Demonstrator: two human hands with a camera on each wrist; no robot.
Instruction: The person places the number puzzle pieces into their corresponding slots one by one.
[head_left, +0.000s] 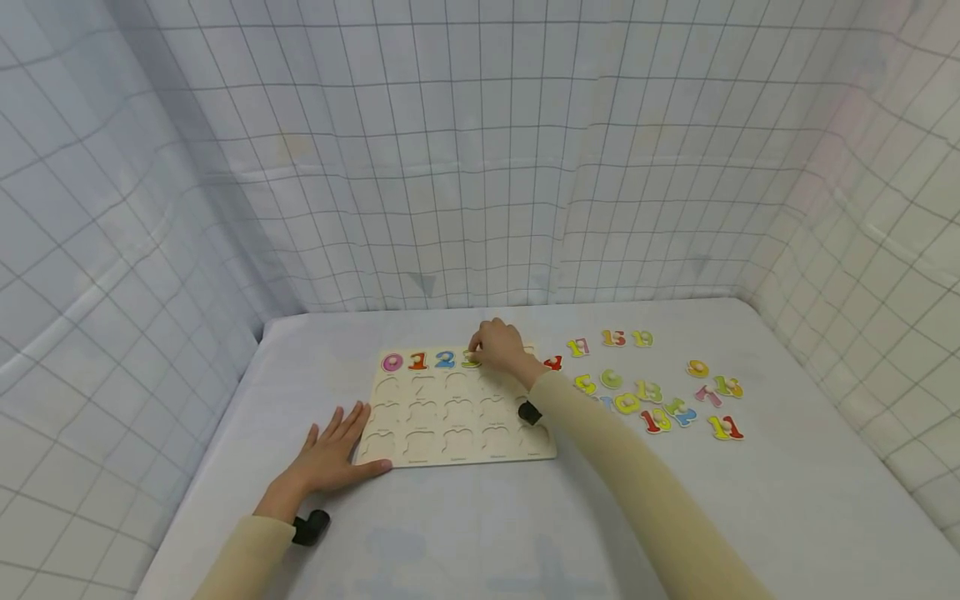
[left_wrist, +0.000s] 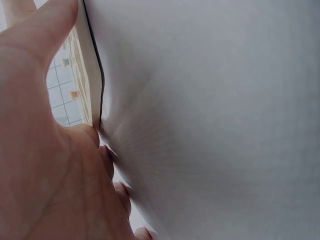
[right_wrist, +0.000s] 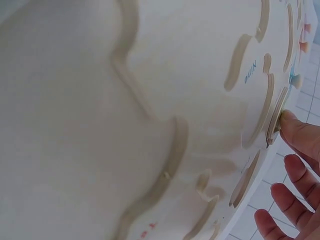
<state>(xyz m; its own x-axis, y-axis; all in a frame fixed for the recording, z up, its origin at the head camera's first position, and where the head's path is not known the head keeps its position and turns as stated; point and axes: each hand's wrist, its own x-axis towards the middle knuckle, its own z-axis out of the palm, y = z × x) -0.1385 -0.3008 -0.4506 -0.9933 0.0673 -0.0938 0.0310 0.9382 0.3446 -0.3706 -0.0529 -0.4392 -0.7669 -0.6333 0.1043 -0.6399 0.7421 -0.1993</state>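
A pale wooden number puzzle board (head_left: 457, 450) lies on the white table, with rows of recessed slots. In its back row sit a pink 0 (head_left: 392, 362), an orange 1 (head_left: 417, 361) and a blue 2 (head_left: 446, 359). My right hand (head_left: 501, 343) pinches the yellow-green number 3 piece (head_left: 469, 360) over the slot beside the 2; the right wrist view shows the thumb on it and the other fingers spread, the index finger mostly hidden. My left hand (head_left: 330, 462) rests spread at the board's front left corner, thumb along the front edge and fingers by the left side.
Several loose number pieces lie right of the board, among them a red 4 (head_left: 553, 363), a yellow 5 (head_left: 585, 384), a green 6 (head_left: 611, 378) and a yellow 0 (head_left: 627, 403). White grid-patterned cloth (head_left: 480, 167) encloses the table at the back and sides.
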